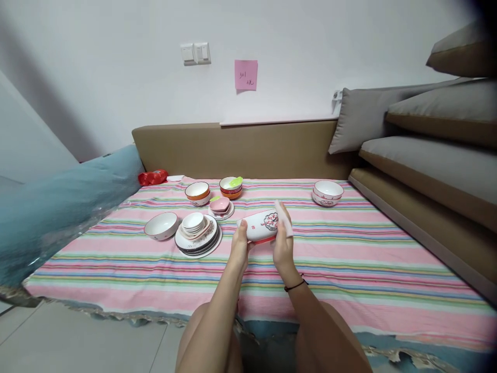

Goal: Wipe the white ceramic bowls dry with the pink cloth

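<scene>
My left hand (239, 243) grips the left end of a white bowl (256, 226), its thumb on the outer wall. The bowl is tipped on its side above the striped sheet, showing a dark and red blossom print and a red strip along its lower edge. At its right end my right hand (284, 248) is closed on a thin white cloth (285, 220), possibly a paper tissue, pressed against the bowl. Nearest on the left lies a stack of plates (198, 241) topped with small white dishes (193, 223). Behind it sit pink dishes (219, 204) on small plates.
A large white bowl (161, 226) stands left of the plates. Two bowl stacks, one orange-rimmed (197, 191) and one with a green item (235, 182), stand farther back. Stacked white bowls (327, 192) sit right. Grey cushions (438, 155) line the right side; a red package (153, 177) lies back left.
</scene>
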{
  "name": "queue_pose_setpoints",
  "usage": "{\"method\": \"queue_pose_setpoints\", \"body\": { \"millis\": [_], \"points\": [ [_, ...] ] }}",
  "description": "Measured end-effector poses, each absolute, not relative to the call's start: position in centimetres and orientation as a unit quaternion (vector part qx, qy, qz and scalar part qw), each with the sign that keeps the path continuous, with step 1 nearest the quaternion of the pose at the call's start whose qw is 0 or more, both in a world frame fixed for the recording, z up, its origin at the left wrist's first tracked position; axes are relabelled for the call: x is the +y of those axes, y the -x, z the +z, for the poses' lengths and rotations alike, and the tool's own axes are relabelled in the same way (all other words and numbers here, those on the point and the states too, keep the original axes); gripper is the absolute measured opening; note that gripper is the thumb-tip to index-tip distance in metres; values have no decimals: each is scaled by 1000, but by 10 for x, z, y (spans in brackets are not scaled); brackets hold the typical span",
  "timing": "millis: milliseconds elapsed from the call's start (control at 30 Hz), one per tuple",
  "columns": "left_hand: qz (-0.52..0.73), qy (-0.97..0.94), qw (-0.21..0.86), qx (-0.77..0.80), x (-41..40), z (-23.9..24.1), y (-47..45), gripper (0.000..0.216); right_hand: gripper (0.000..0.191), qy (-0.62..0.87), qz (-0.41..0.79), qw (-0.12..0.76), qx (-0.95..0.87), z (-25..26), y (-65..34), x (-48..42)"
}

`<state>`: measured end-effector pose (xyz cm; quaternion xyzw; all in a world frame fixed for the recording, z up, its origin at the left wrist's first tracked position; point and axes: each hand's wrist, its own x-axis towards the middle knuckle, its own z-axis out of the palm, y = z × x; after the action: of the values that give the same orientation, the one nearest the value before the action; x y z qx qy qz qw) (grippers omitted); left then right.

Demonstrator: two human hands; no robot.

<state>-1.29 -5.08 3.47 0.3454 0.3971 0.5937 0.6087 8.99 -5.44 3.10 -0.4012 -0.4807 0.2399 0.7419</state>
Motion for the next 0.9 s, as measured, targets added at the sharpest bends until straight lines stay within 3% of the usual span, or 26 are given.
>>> {"method": "queue_pose_setpoints", "body": {
  "millis": [67, 133, 200, 300, 400, 533, 667, 733, 900],
  "points": [
    [586, -343, 595, 430, -50, 35, 10, 69, 55, 415, 350, 754, -371, 29, -90, -49],
    [578, -338, 585, 458, -50, 37, 7, 69, 55, 423, 351, 751, -367, 29, -92, -49],
    [577, -325, 584, 470, -51, 40, 3, 66, 49, 418, 248, 720, -495, 33, -96, -55],
    [584, -311, 590, 463, -52, 41, 0, 59, 43, 403, 84, 605, -682, 39, -99, -67],
    [588, -297, 604, 449, -52, 41, -2, 59, 45, 420, 56, 603, -676, 40, -98, -69],
    [590, -273, 664, 371, -52, 42, -1, 68, 47, 409, 238, 723, -503, 35, -94, -57],
    [593, -299, 658, 355, -51, 42, 1, 70, 59, 357, 503, 739, -269, 29, -94, -45],
    [584, -344, 631, 377, -49, 40, 3, 70, 59, 340, 542, 740, -209, 26, -95, -42],
    [545, -424, 574, 440, -44, 36, 8, 71, 57, 358, 505, 757, -207, 21, -103, -40]
  ]
}}
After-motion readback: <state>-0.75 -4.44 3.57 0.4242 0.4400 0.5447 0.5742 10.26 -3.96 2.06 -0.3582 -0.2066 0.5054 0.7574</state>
